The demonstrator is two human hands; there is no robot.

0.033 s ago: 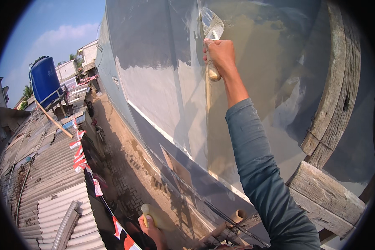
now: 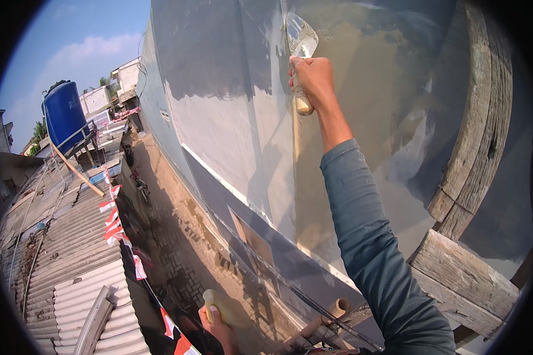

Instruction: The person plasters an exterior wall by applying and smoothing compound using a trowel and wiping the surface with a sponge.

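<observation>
My right hand [image 2: 315, 81] grips the wooden handle of a trowel [image 2: 302, 39], its arm stretched up and forward in a grey-blue sleeve. The metal blade points upward and lies against the wall [image 2: 361, 124], beside a vertical corner edge. Wet-looking, brownish-grey plaster [image 2: 370, 65] covers the wall to the right of the blade. Low in the view, my left hand [image 2: 220, 334] is closed round a pale yellow-green, rounded object [image 2: 209, 298]. What kind of thing that is, I cannot make out; part of it blends with the paving behind.
Weathered wooden planks [image 2: 465, 278] stand close on the right. Below them are bamboo poles [image 2: 339, 307] and a dark cable. Far down on the left runs a paved alley [image 2: 183, 266], with corrugated roofs [image 2: 80, 248], red-and-white bunting [image 2: 114, 228] and a blue water tank [image 2: 64, 112] beyond.
</observation>
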